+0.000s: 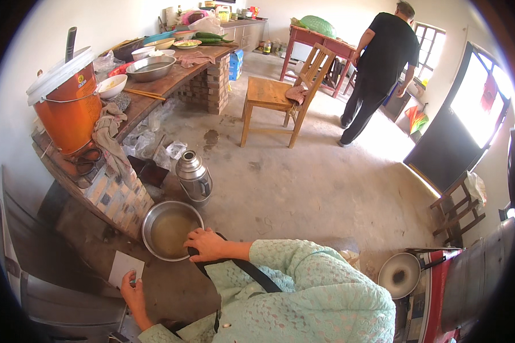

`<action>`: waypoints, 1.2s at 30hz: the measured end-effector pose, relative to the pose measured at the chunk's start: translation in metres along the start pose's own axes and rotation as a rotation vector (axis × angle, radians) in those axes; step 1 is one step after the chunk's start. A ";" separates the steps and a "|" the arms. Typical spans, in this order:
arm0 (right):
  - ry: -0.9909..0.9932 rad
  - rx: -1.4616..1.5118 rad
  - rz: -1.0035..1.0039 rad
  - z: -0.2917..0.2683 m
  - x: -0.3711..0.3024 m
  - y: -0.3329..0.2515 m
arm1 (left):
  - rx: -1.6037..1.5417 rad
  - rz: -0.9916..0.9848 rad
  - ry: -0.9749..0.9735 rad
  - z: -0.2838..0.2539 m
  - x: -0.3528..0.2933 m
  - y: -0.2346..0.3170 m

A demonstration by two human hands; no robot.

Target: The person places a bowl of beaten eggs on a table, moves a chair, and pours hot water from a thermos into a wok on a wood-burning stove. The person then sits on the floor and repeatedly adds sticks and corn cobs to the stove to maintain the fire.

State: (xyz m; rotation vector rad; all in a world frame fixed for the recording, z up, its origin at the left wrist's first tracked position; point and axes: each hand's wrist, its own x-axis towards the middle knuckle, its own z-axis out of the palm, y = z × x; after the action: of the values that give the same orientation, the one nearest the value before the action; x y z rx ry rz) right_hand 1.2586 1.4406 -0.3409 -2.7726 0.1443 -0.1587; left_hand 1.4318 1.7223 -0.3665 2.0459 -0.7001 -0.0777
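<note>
My left hand is at the lower left, its fingers closed around something small with a bit of teal showing. A white square sheet or card lies just beyond its fingertips; whether the hand touches it I cannot tell. My right hand is in front of my body, fingers curled on a black strap that runs across my light green, textured sleeve and top. Just past the right hand, a metal basin with cloudy liquid sits on the floor. A steel thermos flask stands upright behind the basin.
A wooden counter on brick supports runs along the left, holding an orange bucket, bowls and vegetables. A wooden chair stands mid-floor. Another person in black is near the dark open door. A pan is at the lower right.
</note>
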 end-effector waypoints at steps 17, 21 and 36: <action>-0.056 0.025 0.012 -0.003 0.003 -0.002 | 0.027 -0.022 0.032 -0.005 -0.003 -0.001; -0.045 0.014 0.000 -0.002 0.003 -0.002 | 0.007 0.006 0.043 -0.008 -0.005 0.000; -0.040 0.064 0.016 -0.002 0.000 -0.004 | 0.099 0.059 0.047 -0.014 -0.013 0.000</action>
State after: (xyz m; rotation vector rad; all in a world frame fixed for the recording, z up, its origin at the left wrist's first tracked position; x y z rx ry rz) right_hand 1.2586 1.4438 -0.3375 -2.7084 0.1486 -0.1025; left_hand 1.4253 1.7400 -0.3613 2.1129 -0.7472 0.0392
